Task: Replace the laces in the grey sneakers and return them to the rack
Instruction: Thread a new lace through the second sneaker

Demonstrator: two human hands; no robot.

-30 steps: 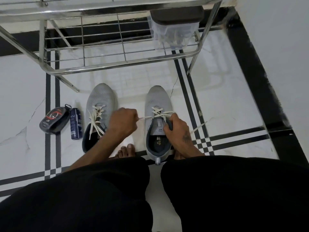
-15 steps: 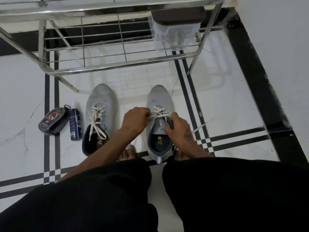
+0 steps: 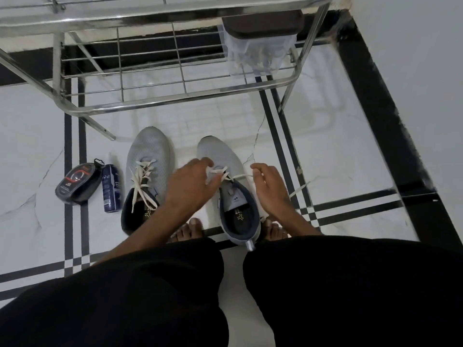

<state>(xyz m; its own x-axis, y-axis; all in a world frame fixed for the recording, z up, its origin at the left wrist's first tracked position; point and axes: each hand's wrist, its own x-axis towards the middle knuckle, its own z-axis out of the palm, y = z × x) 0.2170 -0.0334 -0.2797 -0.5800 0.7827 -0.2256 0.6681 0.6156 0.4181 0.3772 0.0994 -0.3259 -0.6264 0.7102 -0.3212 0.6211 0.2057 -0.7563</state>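
Since the earlier frame both hands had lifted off the right sneaker (image 3: 225, 171): the right hand (image 3: 269, 189) had let go of the shoe's collar and swung out toward 3 o'clock, and the left hand (image 3: 193, 184) had opened and shifted toward the toe. The right sneaker stood on the floor (image 3: 338, 146) between the bare feet, its white lace (image 3: 220, 172) threaded through the lower eyelets only, the upper ones empty. The right hand pinched one lace end between thumb and forefinger; the left hand hung over the crossings, fingers loosely spread, holding nothing that could be seen. Lacing of this shoe was judged in hand; the next move called for feeding that end through the next free eyelet. The left sneaker (image 3: 147, 171), at 9 o'clock, carried a lace left untied. Farther out at 9 o'clock lay a spray can (image 3: 111, 189) and a black pouch (image 3: 77, 184). The rack (image 3: 175, 101), at 12 o'clock, held a lidded clear container (image 3: 258, 51); its pale contents could not be identified.
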